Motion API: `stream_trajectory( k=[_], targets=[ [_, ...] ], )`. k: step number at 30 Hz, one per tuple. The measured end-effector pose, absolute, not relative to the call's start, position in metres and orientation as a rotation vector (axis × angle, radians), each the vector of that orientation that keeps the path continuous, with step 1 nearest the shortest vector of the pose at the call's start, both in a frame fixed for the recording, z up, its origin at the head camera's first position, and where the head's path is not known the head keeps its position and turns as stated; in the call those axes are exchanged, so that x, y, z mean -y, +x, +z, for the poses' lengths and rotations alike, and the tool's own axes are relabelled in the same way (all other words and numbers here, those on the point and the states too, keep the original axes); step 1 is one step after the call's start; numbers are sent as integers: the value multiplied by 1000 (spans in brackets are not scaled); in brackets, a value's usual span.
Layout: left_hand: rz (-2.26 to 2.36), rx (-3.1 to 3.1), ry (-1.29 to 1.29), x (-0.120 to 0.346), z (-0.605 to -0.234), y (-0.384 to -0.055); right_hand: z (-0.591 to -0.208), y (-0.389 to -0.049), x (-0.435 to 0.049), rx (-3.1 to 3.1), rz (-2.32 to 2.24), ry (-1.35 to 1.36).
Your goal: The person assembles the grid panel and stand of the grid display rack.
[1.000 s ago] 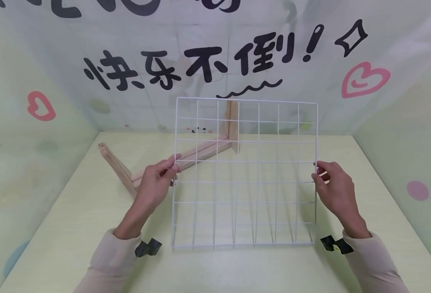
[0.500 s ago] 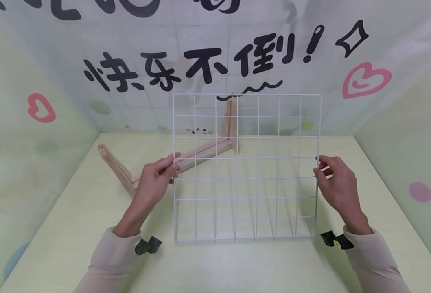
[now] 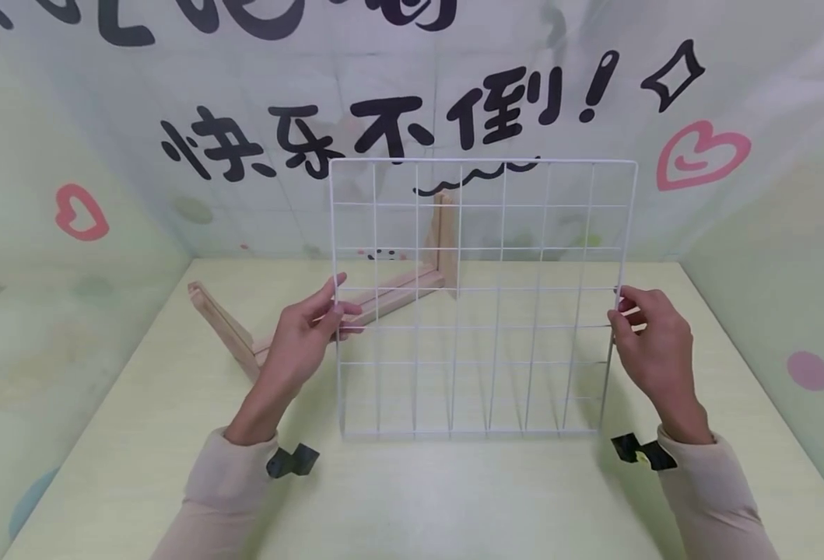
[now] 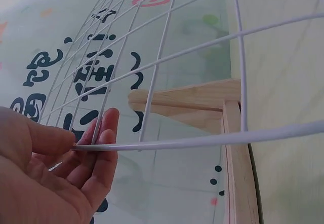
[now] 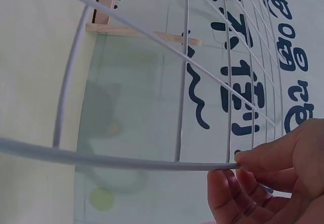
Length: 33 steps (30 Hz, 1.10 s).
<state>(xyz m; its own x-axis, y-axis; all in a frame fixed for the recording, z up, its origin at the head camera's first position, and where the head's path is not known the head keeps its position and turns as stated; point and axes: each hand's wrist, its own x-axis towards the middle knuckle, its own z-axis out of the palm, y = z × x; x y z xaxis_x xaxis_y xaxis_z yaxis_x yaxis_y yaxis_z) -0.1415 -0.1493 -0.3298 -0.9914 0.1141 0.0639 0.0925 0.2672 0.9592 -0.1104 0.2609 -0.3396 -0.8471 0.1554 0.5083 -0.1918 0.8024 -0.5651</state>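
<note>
A white wire grid panel (image 3: 482,161) is held up in the middle of the head view, its lower edge nearer the person. My left hand (image 3: 298,334) pinches its left side bar between thumb and fingers, the fingertips reaching behind the wires. On the opposite side bar, my right hand (image 3: 653,342) grips with thumb and curled fingers. The left wrist view shows the left thumb (image 4: 53,139) on the bar; in the right wrist view the right thumb (image 5: 268,155) presses the bar from above. Whether the panel's bottom edge touches the table cannot be told.
Behind the panel, a wooden stand (image 3: 397,300) with a long beam and two arms lies across the pale table (image 3: 454,505), partly seen through the grid. A printed cloth backdrop (image 3: 243,225) encloses the back and sides. Small black pieces (image 3: 292,460) sit by both cuffs.
The panel's top edge has risen and spread wider in view, and its bottom edge has shifted up too. Both hands moved slightly up; the right drifted right. My left fingers now extend further behind the wires.
</note>
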Motion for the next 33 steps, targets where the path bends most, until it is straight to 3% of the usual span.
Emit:
stream_trajectory(
  k=[33],
  targets=[
    [2310,-2033,317,133,-313,-158,-343,-128,-258,2220,971,-4]
  ],
)
